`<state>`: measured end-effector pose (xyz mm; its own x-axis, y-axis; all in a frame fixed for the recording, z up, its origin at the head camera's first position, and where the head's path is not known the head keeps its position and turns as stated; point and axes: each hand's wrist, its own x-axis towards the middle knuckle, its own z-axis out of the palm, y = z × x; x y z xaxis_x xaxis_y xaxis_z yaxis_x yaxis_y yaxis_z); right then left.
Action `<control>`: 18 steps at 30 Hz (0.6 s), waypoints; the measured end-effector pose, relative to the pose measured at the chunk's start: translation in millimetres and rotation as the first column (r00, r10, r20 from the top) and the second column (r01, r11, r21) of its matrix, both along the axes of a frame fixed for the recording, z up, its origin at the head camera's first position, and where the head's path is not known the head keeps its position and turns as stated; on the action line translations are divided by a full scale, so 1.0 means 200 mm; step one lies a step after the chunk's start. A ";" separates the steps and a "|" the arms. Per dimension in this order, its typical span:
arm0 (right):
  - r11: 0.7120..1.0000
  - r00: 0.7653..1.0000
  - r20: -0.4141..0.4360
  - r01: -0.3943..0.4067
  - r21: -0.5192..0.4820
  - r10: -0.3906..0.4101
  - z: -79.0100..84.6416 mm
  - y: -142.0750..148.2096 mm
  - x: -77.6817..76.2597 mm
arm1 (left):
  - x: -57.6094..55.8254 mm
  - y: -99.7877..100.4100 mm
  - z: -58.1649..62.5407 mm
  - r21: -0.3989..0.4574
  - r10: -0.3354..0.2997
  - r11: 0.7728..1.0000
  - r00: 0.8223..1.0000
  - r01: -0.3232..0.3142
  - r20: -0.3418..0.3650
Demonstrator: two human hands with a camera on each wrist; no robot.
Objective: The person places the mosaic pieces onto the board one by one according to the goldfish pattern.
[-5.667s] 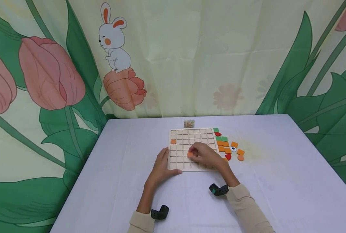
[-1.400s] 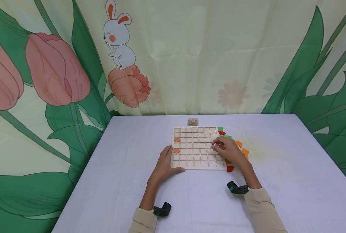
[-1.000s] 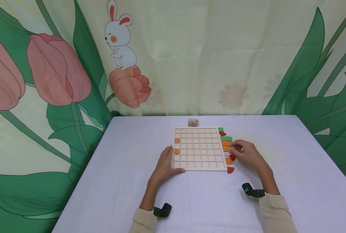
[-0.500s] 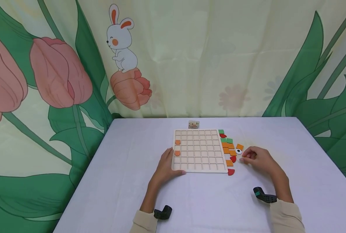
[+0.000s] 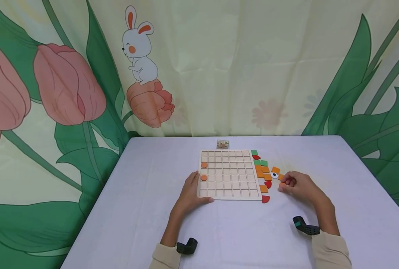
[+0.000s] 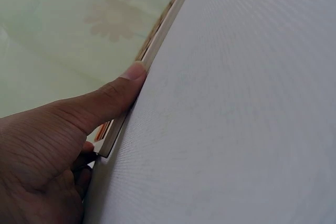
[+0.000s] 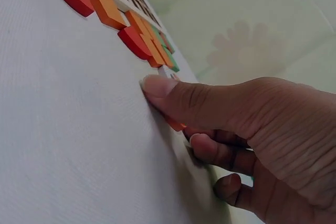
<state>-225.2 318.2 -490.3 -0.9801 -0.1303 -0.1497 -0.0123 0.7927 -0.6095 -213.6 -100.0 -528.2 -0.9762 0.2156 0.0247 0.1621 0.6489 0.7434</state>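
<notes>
My left hand (image 5: 189, 192) grips the near left corner of a pale wooden grid board (image 5: 229, 190), thumb (image 6: 118, 95) along the front edge and fingers on the left side. Two orange discs sit in the board's left column, one disc (image 5: 204, 164) above the other disc (image 5: 203, 177). To the right of the board, my right hand (image 5: 301, 186) is low over the table, thumb and fingertips pinching an orange piece (image 6: 175, 124), apparently a disc. Most of it is hidden by the thumb in the right wrist view.
Orange squares (image 5: 264, 189), green squares (image 5: 264, 163) and red rounded pieces (image 5: 265, 199) lie along the board's right edge. A white eye disc (image 5: 274, 175) is near the right hand. Behind the board lies a small patterned card (image 5: 223, 144). A white cloth covers the table (image 5: 135, 209).
A second orange disc has come to sit in the left column. My right hand has moved from over the board to the loose pieces at right. The left hand keeps its place.
</notes>
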 end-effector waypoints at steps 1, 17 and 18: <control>1.000 1.000 0.011 -0.005 -0.002 0.005 0.01 0.00 0.00 | 0.00 0.00 0.00 0.002 0.000 1.000 1.000 0.000 0.000; 1.000 0.999 0.034 -0.010 -0.023 0.011 0.03 0.00 0.01 | 0.00 0.00 0.00 -0.010 0.006 1.000 1.000 -0.006 0.005; 1.000 0.999 0.036 -0.013 -0.025 0.014 0.03 0.00 0.01 | 0.00 0.00 0.01 -0.008 0.004 1.000 1.000 -0.004 0.004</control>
